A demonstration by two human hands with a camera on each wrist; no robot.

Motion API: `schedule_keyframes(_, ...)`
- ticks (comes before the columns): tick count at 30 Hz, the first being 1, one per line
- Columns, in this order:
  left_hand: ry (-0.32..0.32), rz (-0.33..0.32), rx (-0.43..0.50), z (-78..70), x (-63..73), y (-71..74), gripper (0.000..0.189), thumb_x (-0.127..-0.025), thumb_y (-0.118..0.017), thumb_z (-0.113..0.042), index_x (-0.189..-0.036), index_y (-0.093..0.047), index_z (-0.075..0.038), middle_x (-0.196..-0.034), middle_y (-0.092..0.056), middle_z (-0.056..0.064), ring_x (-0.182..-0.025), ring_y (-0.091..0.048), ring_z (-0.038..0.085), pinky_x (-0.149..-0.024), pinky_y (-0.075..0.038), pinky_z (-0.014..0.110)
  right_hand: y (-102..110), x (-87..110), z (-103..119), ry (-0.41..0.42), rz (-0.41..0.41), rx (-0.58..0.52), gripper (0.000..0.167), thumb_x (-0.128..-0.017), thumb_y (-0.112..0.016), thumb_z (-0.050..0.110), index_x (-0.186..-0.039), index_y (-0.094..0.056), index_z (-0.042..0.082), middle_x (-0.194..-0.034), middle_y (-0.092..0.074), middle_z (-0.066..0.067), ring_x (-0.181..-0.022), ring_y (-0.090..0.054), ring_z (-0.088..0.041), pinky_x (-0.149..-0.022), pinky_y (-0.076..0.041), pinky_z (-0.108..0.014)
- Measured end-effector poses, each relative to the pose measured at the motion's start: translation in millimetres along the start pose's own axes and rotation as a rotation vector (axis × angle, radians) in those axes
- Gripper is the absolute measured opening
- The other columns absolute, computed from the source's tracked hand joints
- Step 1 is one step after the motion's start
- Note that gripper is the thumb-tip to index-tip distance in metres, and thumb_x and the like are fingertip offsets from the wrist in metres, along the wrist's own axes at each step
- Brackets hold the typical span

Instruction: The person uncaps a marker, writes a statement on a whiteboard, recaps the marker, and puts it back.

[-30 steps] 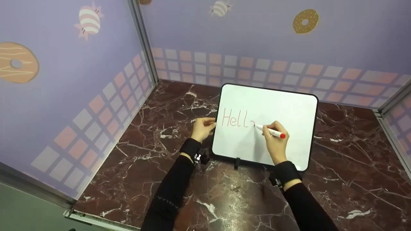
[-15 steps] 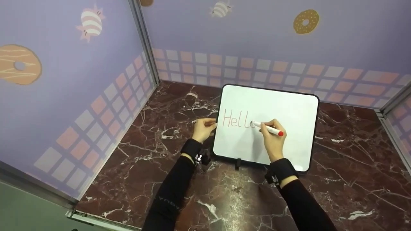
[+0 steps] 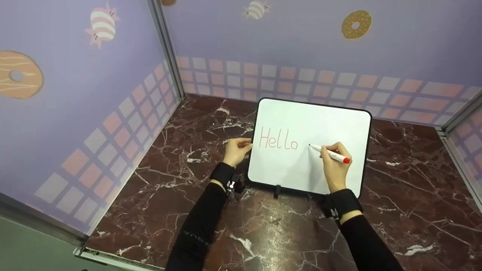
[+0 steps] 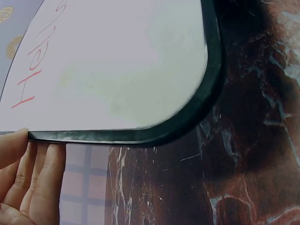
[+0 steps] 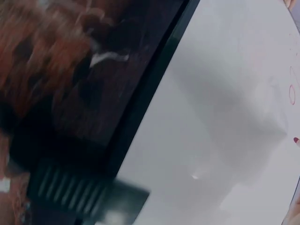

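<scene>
A black-framed whiteboard (image 3: 286, 169) stands tilted back on the table, with "Hello" (image 3: 278, 140) written in red on its left half. My left hand (image 3: 236, 151) pinches the board's left edge; in the left wrist view the thumb (image 4: 13, 146) lies on the front and the fingers (image 4: 49, 173) go behind the frame (image 4: 93, 136). My right hand (image 3: 336, 167) holds a white marker (image 3: 331, 154) with a red end, its tip close to the board just right of the "o". In the right wrist view only the marker's tip (image 5: 296, 140) and a bit of hand show at the right edge.
A black foot (image 3: 277, 191) juts from the board's lower edge onto the dark red marbled table (image 3: 196, 195). Purple printed panels (image 3: 301, 37) wall in the back and sides, close behind the board. The table's front edge (image 3: 113, 259) shows at lower left.
The right hand has closed the red "o" with the marker, then shifted right, away from the word. The left hand keeps its grip on the board's edge.
</scene>
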State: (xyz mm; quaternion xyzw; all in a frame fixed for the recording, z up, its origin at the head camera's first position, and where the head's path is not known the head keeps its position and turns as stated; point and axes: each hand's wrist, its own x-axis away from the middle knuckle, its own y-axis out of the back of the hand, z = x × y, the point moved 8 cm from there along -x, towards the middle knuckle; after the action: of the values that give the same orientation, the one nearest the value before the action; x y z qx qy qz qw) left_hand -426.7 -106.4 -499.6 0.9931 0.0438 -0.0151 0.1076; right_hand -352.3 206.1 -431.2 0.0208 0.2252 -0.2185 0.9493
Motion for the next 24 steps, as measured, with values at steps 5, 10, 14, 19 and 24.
schedule_keyframes(5, 0.003, -0.009, 0.004, 1.2, 0.1, 0.6, 0.024, -0.091, -0.068, -0.002, -0.115, -0.071, 0.003, -0.109, -0.072, 0.024, -0.098, -0.071, 0.037, -0.079, -0.061, 0.05, 1.4, -2.1, -3.0, 0.007, 0.009, 0.006, 0.014, -0.084, -0.061, -0.011, -0.075, -0.053, -0.017, -0.064, -0.065, 0.008, -0.054, -0.058, -0.003, -0.052, -0.046, -0.014)
schedule_keyframes(10, -0.002, -0.013, -0.007, 0.8, 1.0, 0.6, 0.024, -0.091, -0.068, -0.003, -0.115, -0.071, 0.003, -0.109, -0.072, 0.023, -0.093, -0.072, 0.032, -0.079, -0.061, 0.05, -1.6, -2.5, -5.1, 0.004, 0.029, 0.004, 0.014, -0.085, -0.062, -0.01, -0.075, -0.054, -0.017, -0.063, -0.064, 0.008, -0.055, -0.059, -0.003, -0.052, -0.045, -0.014)
schedule_keyframes(14, -0.003, -0.009, -0.01, 0.7, 1.2, 0.2, 0.024, -0.091, -0.068, -0.003, -0.115, -0.071, 0.003, -0.109, -0.072, 0.023, -0.091, -0.073, 0.027, -0.079, -0.061, 0.049, -2.5, -2.1, -5.2, 0.0, 0.042, 0.009, 0.014, -0.085, -0.063, -0.01, -0.076, -0.055, -0.016, -0.062, -0.063, 0.008, -0.056, -0.059, -0.003, -0.052, -0.044, -0.014)
schedule_keyframes(19, -0.005, -0.011, -0.007, -0.7, 1.1, 0.9, 0.024, -0.092, -0.068, -0.003, -0.115, -0.071, 0.003, -0.11, -0.072, 0.023, -0.092, -0.072, 0.027, -0.079, -0.062, 0.048, 0.0, 0.5, -0.3, -0.004, 0.068, 0.058, 0.013, -0.084, -0.061, -0.011, -0.074, -0.055, -0.017, -0.059, -0.061, 0.008, -0.054, -0.058, -0.004, -0.051, -0.043, -0.014)
schedule_keyframes(24, -0.002, -0.011, 0.0, -0.6, 0.6, -0.3, 0.025, -0.092, -0.067, -0.003, -0.116, -0.071, 0.003, -0.11, -0.072, 0.023, -0.091, -0.072, 0.027, -0.08, -0.062, 0.049, 5.5, 1.5, 0.0, -0.034, 0.065, 0.083, 0.012, -0.084, -0.058, -0.012, -0.074, -0.054, -0.017, -0.058, -0.06, 0.008, -0.053, -0.057, -0.005, -0.05, -0.042, -0.015)
